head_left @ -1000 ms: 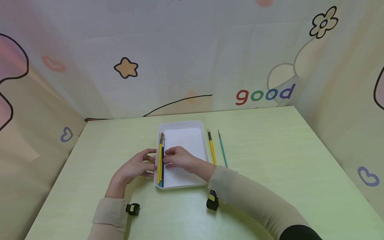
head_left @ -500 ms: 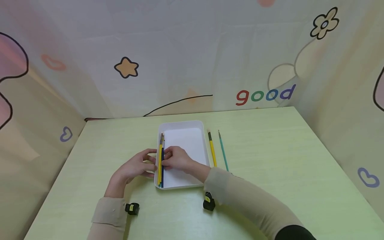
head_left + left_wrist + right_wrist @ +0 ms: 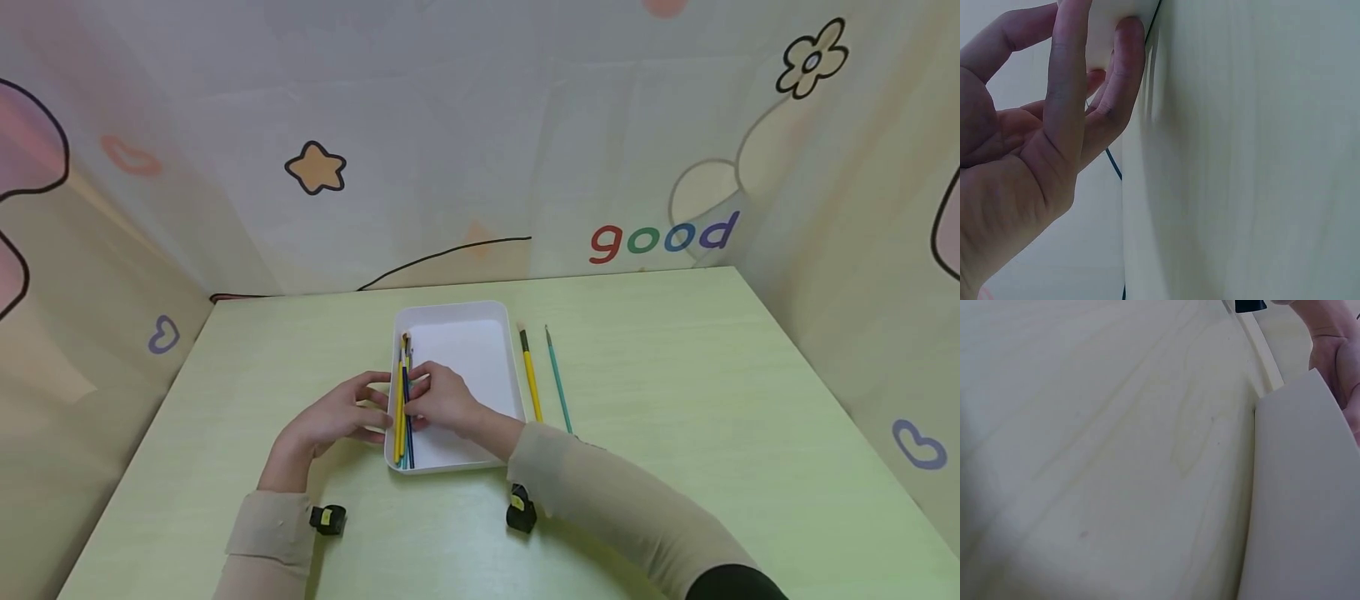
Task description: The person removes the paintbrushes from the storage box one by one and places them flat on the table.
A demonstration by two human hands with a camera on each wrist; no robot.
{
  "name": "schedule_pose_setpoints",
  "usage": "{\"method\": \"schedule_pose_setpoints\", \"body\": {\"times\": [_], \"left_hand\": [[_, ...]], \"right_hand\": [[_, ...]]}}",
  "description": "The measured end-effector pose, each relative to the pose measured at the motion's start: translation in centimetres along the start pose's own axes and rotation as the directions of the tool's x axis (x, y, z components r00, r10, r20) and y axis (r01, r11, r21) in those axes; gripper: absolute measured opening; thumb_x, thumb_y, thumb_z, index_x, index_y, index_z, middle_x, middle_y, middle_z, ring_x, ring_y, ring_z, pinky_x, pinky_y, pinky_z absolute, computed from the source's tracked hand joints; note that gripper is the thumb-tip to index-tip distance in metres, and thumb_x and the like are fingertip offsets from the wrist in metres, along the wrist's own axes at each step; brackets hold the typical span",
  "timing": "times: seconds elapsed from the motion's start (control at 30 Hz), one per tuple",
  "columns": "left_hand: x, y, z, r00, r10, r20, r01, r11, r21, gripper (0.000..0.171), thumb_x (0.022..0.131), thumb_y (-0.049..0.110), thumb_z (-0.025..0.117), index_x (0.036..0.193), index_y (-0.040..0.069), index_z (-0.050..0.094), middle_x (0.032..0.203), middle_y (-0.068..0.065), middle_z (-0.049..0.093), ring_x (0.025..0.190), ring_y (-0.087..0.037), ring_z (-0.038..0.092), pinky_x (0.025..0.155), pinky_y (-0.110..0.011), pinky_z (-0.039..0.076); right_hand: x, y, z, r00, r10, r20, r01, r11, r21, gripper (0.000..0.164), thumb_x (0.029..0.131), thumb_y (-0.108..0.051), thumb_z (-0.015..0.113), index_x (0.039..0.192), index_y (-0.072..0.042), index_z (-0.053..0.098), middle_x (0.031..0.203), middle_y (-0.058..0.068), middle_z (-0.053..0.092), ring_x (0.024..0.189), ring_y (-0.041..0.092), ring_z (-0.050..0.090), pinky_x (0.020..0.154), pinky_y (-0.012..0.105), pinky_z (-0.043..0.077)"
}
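Note:
A white tray [image 3: 468, 333] holds several slim paintbrushes along its left wall, among them a yellow paintbrush [image 3: 398, 408] and a dark blue paintbrush [image 3: 410, 437]. My right hand [image 3: 444, 402] reaches into the tray, its curled fingertips at the dark blue paintbrush, which they seem to pinch; its exact hold is partly hidden. Outside the left wall, my left hand [image 3: 341, 415] touches the tray with loosely bent fingers. The left wrist view shows these fingers [image 3: 1129, 56] against the pale tray wall. In the right wrist view, the tray's outer side [image 3: 1304, 494] fills the right part.
To the right of the tray lie another yellow paintbrush [image 3: 530, 375] and a teal paintbrush [image 3: 558, 375], roughly parallel. The pale wood-grain table [image 3: 675, 375] meets a printed cloth backdrop [image 3: 450, 167] behind and at both sides. The right sleeve [image 3: 600, 483] crosses the table's front.
My right hand has shifted slightly left, onto the paintbrushes. Their lower ends have fanned apart, the dark blue one tilting to the right. The left hand stays at the tray's side.

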State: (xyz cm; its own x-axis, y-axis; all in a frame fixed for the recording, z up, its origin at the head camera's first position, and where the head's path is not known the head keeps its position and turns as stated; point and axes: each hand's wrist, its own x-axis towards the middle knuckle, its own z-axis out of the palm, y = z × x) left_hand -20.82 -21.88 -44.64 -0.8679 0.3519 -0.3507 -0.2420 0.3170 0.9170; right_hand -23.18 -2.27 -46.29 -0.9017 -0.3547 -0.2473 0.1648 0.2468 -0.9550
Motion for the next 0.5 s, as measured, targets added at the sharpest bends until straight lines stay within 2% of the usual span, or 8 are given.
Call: {"method": "schedule_pose_setpoints", "body": {"times": [0.5], "left_hand": [[0.0,0.1,0.2,1.000,-0.019,-0.020,0.019,1.000,0.012,0.080,0.087,0.001,0.074,0.155,0.003,0.033,0.127,-0.025,0.049,0.096,-0.031,0.066,0.080,-0.043,0.062]], "right_hand": [[-0.4,-0.2,-1.7,0.997,0.071,0.007,-0.071,0.997,0.042,0.045,0.087,0.009,0.073,0.128,0.002,0.055,0.099,0.014,0.060,0.079,0.023,0.066,0.063,0.034,0.063]]}}
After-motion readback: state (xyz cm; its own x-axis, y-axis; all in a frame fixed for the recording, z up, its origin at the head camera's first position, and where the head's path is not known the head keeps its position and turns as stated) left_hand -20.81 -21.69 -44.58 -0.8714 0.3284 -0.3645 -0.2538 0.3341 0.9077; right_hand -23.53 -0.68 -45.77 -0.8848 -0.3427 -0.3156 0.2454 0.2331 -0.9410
